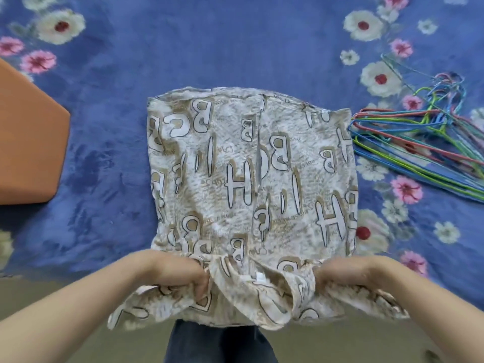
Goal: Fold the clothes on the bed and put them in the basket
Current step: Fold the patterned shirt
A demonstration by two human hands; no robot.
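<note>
A beige shirt (251,163) printed with big letters lies spread flat on the blue flowered bedspread (110,113), its near end hanging over the edge of the bed. The left hand (180,271) and the right hand (340,271) each have their fingers curled tight into that near end, bunching the cloth. A pile of coloured wire hangers (419,142) lies just beside the shirt on the right, and an orange box (26,142) sits well apart on the left.

The printed garment (251,166) bears large upside-down letters B, C and H.
</note>
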